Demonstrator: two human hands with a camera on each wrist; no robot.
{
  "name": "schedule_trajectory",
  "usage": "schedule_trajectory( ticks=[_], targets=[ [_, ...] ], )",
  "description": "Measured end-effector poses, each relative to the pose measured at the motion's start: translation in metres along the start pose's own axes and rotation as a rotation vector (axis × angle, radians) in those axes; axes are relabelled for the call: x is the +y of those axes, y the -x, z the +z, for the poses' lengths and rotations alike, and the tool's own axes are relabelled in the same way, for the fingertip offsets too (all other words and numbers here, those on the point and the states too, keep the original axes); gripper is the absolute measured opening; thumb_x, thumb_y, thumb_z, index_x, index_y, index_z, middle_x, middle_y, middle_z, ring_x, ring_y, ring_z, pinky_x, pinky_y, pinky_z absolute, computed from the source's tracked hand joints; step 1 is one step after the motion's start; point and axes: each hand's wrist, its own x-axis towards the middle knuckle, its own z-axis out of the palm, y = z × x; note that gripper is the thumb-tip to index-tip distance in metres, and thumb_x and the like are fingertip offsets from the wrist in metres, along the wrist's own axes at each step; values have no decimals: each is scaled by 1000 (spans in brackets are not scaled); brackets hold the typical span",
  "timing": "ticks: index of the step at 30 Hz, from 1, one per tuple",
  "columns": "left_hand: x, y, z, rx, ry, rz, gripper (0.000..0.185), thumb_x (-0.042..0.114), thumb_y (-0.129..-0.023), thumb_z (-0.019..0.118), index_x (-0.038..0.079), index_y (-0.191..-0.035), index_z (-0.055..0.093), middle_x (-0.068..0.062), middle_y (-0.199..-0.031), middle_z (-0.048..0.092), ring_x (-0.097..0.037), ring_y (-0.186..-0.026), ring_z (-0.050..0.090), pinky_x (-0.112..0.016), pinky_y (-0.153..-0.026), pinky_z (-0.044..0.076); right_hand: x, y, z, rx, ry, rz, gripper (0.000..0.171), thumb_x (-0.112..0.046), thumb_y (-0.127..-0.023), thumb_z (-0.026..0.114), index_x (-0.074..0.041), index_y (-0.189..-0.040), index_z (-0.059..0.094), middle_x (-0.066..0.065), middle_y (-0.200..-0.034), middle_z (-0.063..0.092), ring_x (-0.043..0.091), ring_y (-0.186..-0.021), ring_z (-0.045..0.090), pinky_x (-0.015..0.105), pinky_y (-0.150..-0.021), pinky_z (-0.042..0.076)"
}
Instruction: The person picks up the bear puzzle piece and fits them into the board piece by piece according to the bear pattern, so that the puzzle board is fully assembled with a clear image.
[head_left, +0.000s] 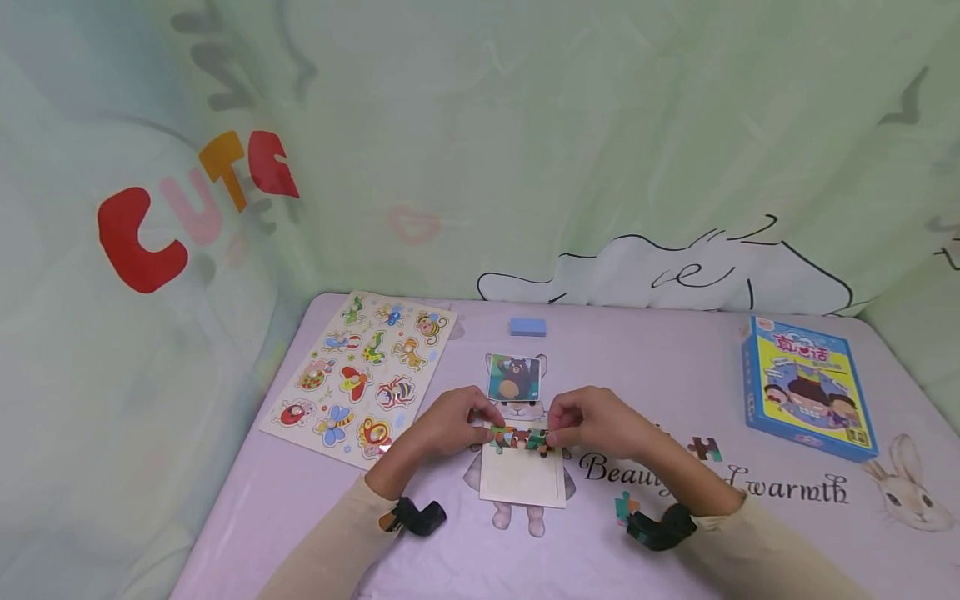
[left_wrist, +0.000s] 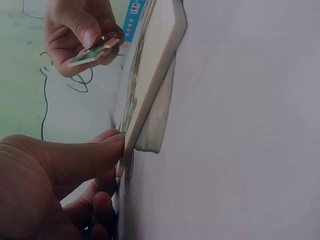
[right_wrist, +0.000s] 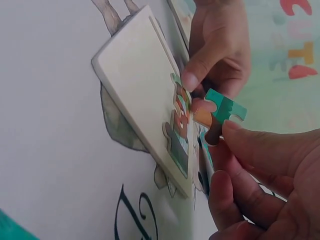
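Both hands meet at the far edge of the wooden puzzle tray (head_left: 522, 479), which lies flat on the lilac table (head_left: 660, 367) straight in front of me, and I place everything else from that tray. Well off to the tray's left lies the insect peg board (head_left: 360, 377), a pale board covered with bright bugs. My left hand (head_left: 448, 423) sits at the tray's far left corner, thumb stretched along the rim and pressed against it, the other fingers curled underneath; from my left wrist view the thumb (left_wrist: 82, 159) touches the tray's edge (left_wrist: 150, 95). A few pieces (head_left: 517, 437) are already seated in a row along the far edge of the tray. Just beyond the tray lies the bear picture card (head_left: 513, 377), and farther back a small blue block (head_left: 528, 327). My right hand (head_left: 592, 423) is at the tray's far right corner, pinching a green puzzle piece (right_wrist: 223, 111) between thumb and fingertips, held just above the seated row and not yet pressed in. To the right of the tray two loose pieces rest on the table, one near (head_left: 624, 506) my right wrist and one farther out (head_left: 704, 449). Well to the right of the tray sits a blue game box (head_left: 808, 387).
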Motion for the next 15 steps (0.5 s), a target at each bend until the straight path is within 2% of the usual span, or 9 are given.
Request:
schedule_trajectory(
  ticks=[15],
  targets=[
    [1, 0, -1, -2, -1, -2, 16, 15, -79, 72, 26, -90, 72, 9, -91, 57, -10, -76, 48, -25, -68, 39, -13, -11, 16, -25, -72, -16, 9, -22, -81, 72, -17, -84, 64, -5, -72, 63, 14, -70, 55, 27, -61, 45]
  ],
)
